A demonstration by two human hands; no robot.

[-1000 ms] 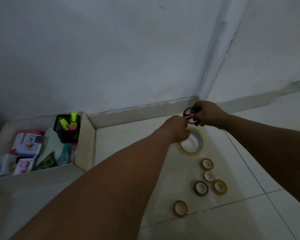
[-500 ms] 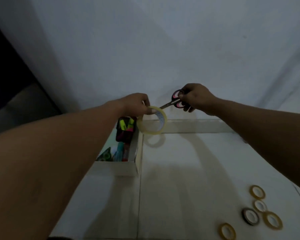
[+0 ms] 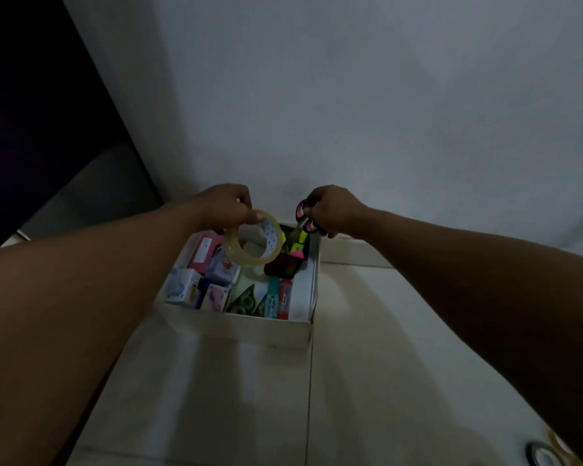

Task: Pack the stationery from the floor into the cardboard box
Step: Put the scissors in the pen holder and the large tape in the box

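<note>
Above the open cardboard box (image 3: 249, 326), left hand (image 3: 228, 206) pinches a clear tape roll (image 3: 253, 238), ring face-on to camera. Right hand (image 3: 334, 210) is closed round pink-handled scissors (image 3: 303, 220), blades angled down-left into the box, tips hard to make out. Dim light; box contents blurry. Small tape rolls (image 3: 541, 455) cut off at bottom right on the floor.

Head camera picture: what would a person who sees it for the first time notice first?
First, the two bare arms reaching forward over the open cardboard box by the wall. The left hand holds a big clear tape roll above the packed items, and the right hand holds pink-handled scissors above the box's far right corner. A dark small tape roll lies on the floor at the bottom right.
</note>
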